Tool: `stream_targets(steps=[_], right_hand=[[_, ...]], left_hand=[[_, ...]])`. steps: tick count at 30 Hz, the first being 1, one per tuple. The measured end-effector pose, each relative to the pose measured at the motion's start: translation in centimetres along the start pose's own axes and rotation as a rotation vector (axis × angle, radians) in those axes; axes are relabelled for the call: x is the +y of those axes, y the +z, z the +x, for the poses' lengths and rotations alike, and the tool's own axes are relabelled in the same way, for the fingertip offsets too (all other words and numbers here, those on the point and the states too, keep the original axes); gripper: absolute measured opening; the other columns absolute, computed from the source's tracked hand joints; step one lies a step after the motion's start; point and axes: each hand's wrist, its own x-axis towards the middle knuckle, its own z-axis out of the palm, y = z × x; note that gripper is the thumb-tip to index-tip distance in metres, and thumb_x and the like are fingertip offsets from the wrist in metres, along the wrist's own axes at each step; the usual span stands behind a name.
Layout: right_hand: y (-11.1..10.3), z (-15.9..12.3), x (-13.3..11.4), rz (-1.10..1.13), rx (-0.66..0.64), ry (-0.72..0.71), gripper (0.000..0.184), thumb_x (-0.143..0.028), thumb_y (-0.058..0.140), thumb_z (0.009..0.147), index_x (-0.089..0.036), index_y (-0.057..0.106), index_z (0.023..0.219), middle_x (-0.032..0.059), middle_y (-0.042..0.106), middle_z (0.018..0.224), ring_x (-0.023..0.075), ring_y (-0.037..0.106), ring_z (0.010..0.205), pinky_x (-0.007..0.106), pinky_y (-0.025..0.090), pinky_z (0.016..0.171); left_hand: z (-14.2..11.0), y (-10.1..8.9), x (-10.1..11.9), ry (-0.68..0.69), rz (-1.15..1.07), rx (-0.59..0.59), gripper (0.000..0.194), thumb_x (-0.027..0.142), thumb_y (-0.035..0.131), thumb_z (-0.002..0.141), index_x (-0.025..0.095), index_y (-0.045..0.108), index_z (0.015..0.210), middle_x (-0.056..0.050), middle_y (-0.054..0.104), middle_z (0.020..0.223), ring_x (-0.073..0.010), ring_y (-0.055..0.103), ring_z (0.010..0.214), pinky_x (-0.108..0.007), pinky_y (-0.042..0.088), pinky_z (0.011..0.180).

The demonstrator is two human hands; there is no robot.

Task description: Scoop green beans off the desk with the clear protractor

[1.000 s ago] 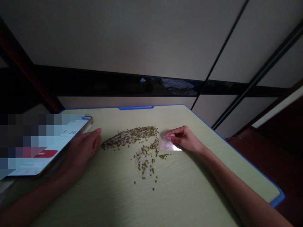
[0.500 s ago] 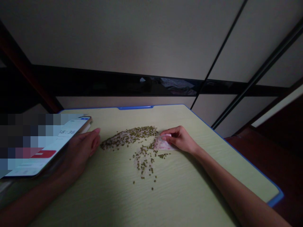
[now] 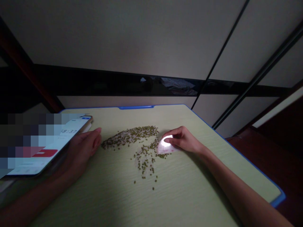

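Observation:
My right hand (image 3: 186, 140) pinches a small flat pink-and-white card (image 3: 163, 149) between thumb and fingers. A bright glare covers part of the card. Its lower edge is at small green beans (image 3: 162, 155) on the table. To the left stretches a long heap of green beans (image 3: 132, 135) mixed with fine pale grains. A looser patch of beans and grains (image 3: 145, 160) spreads nearer to me, with a few single beans below it. My left hand (image 3: 86, 145) rests with curled fingers at the left end of the heap, beside a phone, and holds nothing visible.
The lit phone (image 3: 47, 160) is propped at the left, partly behind my left forearm. All of this is on a pale table (image 3: 189, 189) with a blue rim. Large cabinet panels (image 3: 118, 37) with a dark glossy band stand right behind the table.
The card has tilted and shifted slightly right and towards me, and now shines with glare. My right hand has moved a little right with it. My left hand stays put.

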Motion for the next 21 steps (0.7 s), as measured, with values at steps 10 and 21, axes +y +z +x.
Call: stream_targets(steps=[10, 21], right_hand=[[0.27, -0.01, -0.08, -0.001, 0.011, 0.0, 0.022, -0.025, 0.063, 0.065, -0.009, 0.072, 0.077, 0.0002, 0.052, 0.052, 0.0059, 0.033, 0.046, 0.02, 0.027, 0.041], [0.33, -0.22, -0.28, -0.016, -0.036, -0.009, 0.022, -0.024, 0.063, 0.066, -0.007, 0.072, 0.076, 0.0, 0.051, 0.051, 0.0055, 0.033, 0.045, 0.019, 0.027, 0.04]], left_hand=[[0.21, -0.22, -0.55, 0.006, -0.007, -0.013, 0.045, 0.041, 0.043, 0.078, 0.02, 0.033, 0.039, 0.007, 0.032, 0.032, -0.0093, 0.028, 0.036, -0.027, 0.023, 0.045], [0.12, -0.13, -0.27, -0.002, -0.009, 0.001, 0.045, 0.04, 0.044, 0.077, 0.02, 0.033, 0.038, 0.007, 0.033, 0.032, -0.0092, 0.029, 0.036, -0.026, 0.024, 0.045]])
